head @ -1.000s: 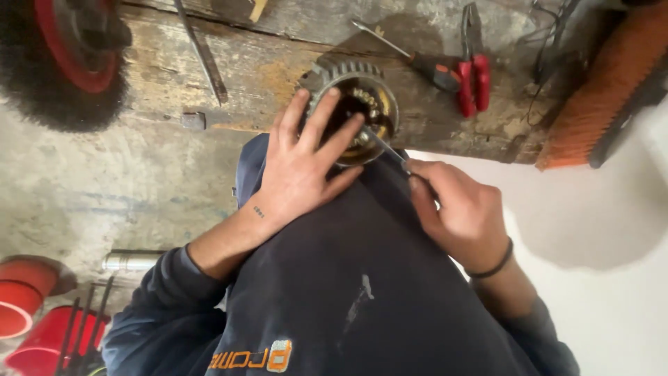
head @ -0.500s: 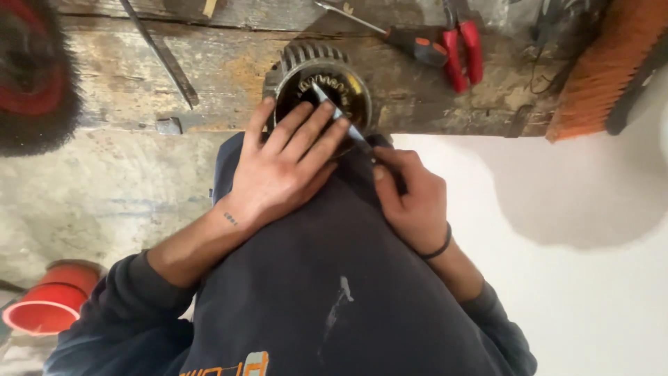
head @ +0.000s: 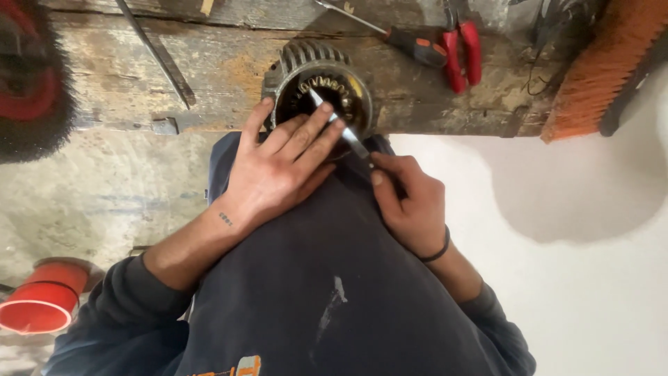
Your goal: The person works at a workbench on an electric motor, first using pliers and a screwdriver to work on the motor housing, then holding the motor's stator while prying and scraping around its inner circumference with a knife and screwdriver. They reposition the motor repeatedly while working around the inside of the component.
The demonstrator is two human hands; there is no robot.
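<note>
A round finned metal motor housing [head: 306, 59] with copper windings inside rests against my knee at the edge of a worn wooden plank [head: 209, 76]. My left hand [head: 278, 170] lies flat over its open face, fingers spread, steadying it. My right hand [head: 407, 202] grips a slim metal-bladed tool [head: 337, 125], its tip poked into the windings across the housing's opening. A black band circles my right wrist.
On the plank lie a black-and-orange screwdriver [head: 410, 45], red-handled pliers [head: 463, 52] and a thin metal bar [head: 156, 52]. An orange brush [head: 598, 63] sits at the right, a dark round brush [head: 28, 90] at the left, a red cup-shaped part [head: 42, 306] on the concrete floor.
The view has shifted, so the housing and hands sit lower and left in frame. The tool's tip has moved from the housing's right rim into its opening.
</note>
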